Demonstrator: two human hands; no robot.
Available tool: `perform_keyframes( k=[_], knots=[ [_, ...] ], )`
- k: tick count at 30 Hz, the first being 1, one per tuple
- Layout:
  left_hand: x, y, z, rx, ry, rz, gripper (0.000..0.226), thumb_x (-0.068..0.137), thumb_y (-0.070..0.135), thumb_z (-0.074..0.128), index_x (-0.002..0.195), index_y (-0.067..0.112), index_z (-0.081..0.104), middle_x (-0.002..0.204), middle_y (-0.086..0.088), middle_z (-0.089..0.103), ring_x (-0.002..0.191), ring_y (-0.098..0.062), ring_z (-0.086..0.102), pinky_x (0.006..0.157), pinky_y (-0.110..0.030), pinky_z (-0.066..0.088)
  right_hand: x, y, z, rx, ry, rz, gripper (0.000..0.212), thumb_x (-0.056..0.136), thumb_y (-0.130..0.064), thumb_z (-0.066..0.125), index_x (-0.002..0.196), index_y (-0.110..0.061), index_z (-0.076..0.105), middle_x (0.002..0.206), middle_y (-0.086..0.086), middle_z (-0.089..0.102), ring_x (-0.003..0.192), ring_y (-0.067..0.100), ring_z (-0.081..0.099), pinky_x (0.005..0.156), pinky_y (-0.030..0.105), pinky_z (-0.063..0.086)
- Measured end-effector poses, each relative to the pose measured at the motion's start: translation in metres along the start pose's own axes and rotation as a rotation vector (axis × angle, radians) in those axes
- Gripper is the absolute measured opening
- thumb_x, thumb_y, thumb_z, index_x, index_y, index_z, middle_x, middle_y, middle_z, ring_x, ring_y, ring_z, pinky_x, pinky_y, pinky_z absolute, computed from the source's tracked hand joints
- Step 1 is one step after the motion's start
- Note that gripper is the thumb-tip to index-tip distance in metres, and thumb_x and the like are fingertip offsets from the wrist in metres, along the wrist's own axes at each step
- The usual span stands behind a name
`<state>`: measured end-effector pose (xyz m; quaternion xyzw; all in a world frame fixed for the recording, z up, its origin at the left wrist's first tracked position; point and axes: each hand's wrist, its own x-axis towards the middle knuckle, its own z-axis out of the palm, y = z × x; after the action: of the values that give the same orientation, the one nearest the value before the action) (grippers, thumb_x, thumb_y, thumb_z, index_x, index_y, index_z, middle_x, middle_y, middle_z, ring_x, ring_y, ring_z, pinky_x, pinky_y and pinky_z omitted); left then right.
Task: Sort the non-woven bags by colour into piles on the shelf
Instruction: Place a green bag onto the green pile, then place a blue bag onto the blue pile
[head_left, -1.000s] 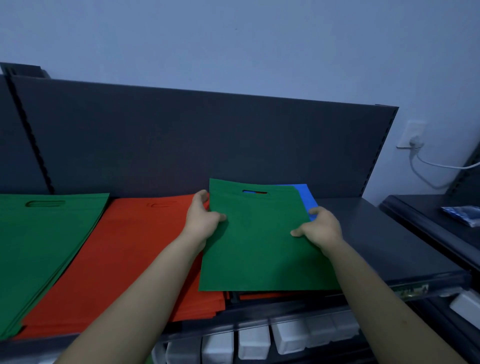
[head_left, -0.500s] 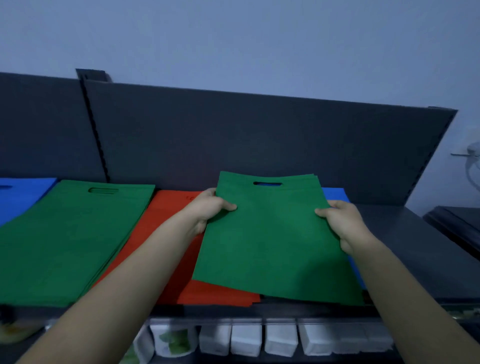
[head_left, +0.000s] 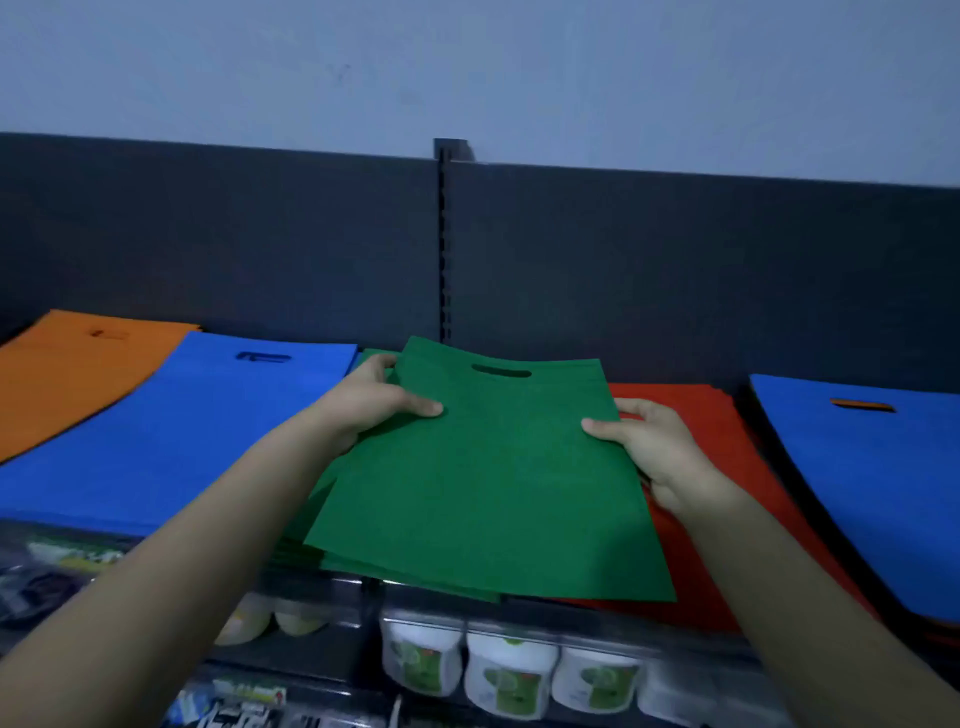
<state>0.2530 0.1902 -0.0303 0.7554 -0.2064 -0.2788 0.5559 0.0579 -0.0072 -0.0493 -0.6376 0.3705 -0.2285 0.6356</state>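
Note:
I hold a green non-woven bag flat by both side edges. My left hand pinches its left edge and my right hand grips its right edge. It hovers over the green pile, whose edges show under its left side. On the shelf lie, from left to right, an orange pile, a blue pile, the green pile, a red pile and a mixed stack topped by a blue bag.
A dark back panel with a slotted upright rises behind the shelf. Below the shelf's front edge stand white tubs with green labels and packaged goods at the lower left.
I have carried the green bag to the left, from over the mixed stack and the red pile to above the green pile. The view has swung left, and the orange and blue piles now show.

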Motion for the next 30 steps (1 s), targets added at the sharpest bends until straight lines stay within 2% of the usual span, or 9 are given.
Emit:
perform_keyframes(
  k=[3,6,8,10,13,16,23,27,30],
  knots=[
    [0.011,-0.019,-0.046,0.144,0.09,0.069,0.088,0.069,0.012,0.086,0.139,0.016,0.033,0.119,-0.001,0.058,0.099,-0.023,0.063,0.085,-0.041,0.054,0.002,0.002,0.051,-0.025,0.023,-0.065,0.043,0.081,0.003,0.071,0.12,-0.003,0.055,0.097,0.01,0.067,0.079,0.023,0.068,0.063,0.032,0.055],
    [0.017,-0.032,-0.068,0.362,0.117,0.145,0.083,0.07,0.012,0.085,0.137,0.015,0.035,0.117,0.001,0.054,0.106,-0.022,0.057,0.088,-0.037,0.05,0.0,0.015,0.087,-0.094,0.066,-0.122,0.045,0.083,0.005,0.069,0.123,-0.005,0.052,0.098,0.006,0.067,0.083,0.024,0.066,0.076,0.038,0.054],
    [0.022,-0.042,-0.069,0.536,0.092,0.185,0.086,0.071,0.018,0.083,0.14,0.014,0.032,0.131,-0.005,0.048,0.12,-0.025,0.049,0.096,-0.038,0.045,0.0,0.029,0.101,-0.307,0.121,-0.202,0.055,0.083,-0.003,0.071,0.133,-0.003,0.048,0.124,0.012,0.062,0.107,0.028,0.062,0.096,0.044,0.049],
    [0.024,-0.05,-0.066,0.74,0.071,0.221,0.087,0.076,0.032,0.078,0.145,0.013,0.027,0.145,-0.011,0.034,0.134,-0.029,0.032,0.107,-0.039,0.035,-0.002,0.04,0.107,-0.689,0.141,-0.281,0.064,0.088,-0.025,0.068,0.143,-0.009,0.041,0.147,0.012,0.044,0.135,0.027,0.041,0.113,0.042,0.031],
    [0.022,-0.06,-0.06,1.091,0.008,0.245,0.071,0.094,0.051,0.049,0.149,0.014,0.025,0.16,-0.012,0.01,0.145,-0.03,0.013,0.115,-0.043,0.02,-0.01,0.046,0.113,-1.169,0.053,-0.305,0.061,0.099,-0.05,0.036,0.151,-0.02,0.028,0.16,0.002,0.018,0.148,0.017,0.013,0.119,0.038,0.005],
    [0.017,-0.068,-0.056,1.266,-0.077,0.269,0.06,0.102,0.048,0.022,0.151,0.013,0.023,0.161,-0.012,0.012,0.146,-0.029,0.016,0.115,-0.043,0.016,-0.016,0.047,0.116,-1.309,0.009,-0.264,0.061,0.101,-0.052,0.016,0.154,-0.023,0.016,0.162,-0.003,0.009,0.149,0.011,0.006,0.118,0.044,-0.006],
    [0.011,-0.046,-0.049,1.472,-0.073,0.3,0.075,0.095,0.066,0.016,0.148,0.014,0.029,0.152,-0.01,0.035,0.138,-0.029,0.033,0.111,-0.044,0.024,-0.02,0.036,0.108,-1.369,-0.002,-0.267,0.074,0.096,-0.064,0.015,0.155,-0.02,0.012,0.162,0.0,0.013,0.149,0.014,0.007,0.118,0.048,-0.006],
    [-0.002,-0.015,-0.015,1.526,-0.078,0.39,0.076,0.094,0.068,0.019,0.146,0.014,0.031,0.147,-0.013,0.04,0.134,-0.031,0.038,0.107,-0.042,0.033,-0.029,0.027,0.076,-1.44,0.232,-0.345,0.081,0.093,-0.066,0.013,0.152,-0.011,0.019,0.154,0.006,0.034,0.144,0.023,0.025,0.118,0.041,0.013],
    [-0.014,0.009,0.025,1.529,-0.083,0.446,0.081,0.091,0.071,0.021,0.15,0.015,0.027,0.155,-0.013,0.029,0.141,-0.029,0.03,0.111,-0.043,0.029,-0.032,0.019,0.027,-1.451,0.321,-0.335,0.074,0.094,-0.064,0.022,0.147,-0.013,0.03,0.146,0.006,0.044,0.136,0.026,0.037,0.112,0.038,0.026]
  ],
)
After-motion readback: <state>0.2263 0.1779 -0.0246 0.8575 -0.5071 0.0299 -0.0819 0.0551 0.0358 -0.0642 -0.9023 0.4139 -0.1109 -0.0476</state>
